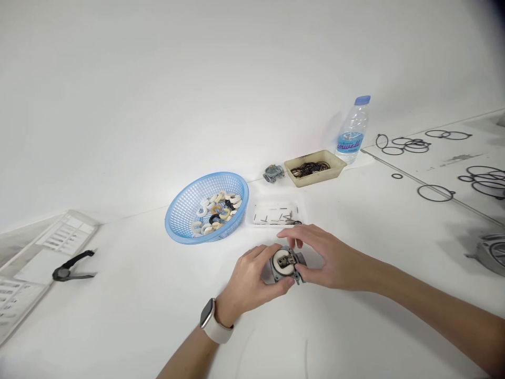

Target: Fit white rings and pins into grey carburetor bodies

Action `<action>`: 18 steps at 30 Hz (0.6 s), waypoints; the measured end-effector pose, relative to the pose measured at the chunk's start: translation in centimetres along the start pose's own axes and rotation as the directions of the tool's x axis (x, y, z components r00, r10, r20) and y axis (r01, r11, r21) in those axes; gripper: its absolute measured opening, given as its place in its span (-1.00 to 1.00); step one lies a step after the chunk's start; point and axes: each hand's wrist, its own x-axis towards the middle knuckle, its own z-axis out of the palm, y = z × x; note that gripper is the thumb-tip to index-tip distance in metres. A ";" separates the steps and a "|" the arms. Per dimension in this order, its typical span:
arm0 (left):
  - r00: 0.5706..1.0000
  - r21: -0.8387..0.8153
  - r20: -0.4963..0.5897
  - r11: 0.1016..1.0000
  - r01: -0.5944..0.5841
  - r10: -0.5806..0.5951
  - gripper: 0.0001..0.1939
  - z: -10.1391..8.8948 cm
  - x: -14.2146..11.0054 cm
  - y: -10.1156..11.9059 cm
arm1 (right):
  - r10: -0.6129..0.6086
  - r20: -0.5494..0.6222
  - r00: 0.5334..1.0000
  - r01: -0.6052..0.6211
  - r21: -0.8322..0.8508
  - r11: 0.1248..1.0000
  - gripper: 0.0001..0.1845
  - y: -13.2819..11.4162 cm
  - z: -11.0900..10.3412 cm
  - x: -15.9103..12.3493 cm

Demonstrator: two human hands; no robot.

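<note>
Metal housing (300,258) held over the bench (158,295), on the near side of the tray (268,226); left hand (248,281) fingers clamped on it; right hand (335,263) fingers apart, thumb touching it; uneven pressure could tilt it, unseating the white insert (288,271).

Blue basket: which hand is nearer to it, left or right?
Left. The left hand is just in front and right of the basket; the right hand is farther right, across the metal part.
</note>
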 end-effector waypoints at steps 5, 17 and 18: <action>1.000 -0.009 0.007 1.000 0.008 -0.008 -0.45 0.0 -0.1 0.0 | 0.021 0.090 0.996 -0.027 0.067 0.997 -0.37 -0.1 -0.7 0.0; 1.000 -0.034 -0.002 0.999 0.011 -0.011 -0.40 0.2 -0.1 0.0 | -0.018 0.118 0.993 -0.004 0.179 0.984 -0.41 -0.7 -1.0 0.1; 1.000 -0.037 -0.002 0.999 0.012 -0.012 -0.40 0.2 -0.1 0.0 | -0.036 0.108 0.994 0.017 0.175 0.984 -0.42 -0.6 -1.0 0.1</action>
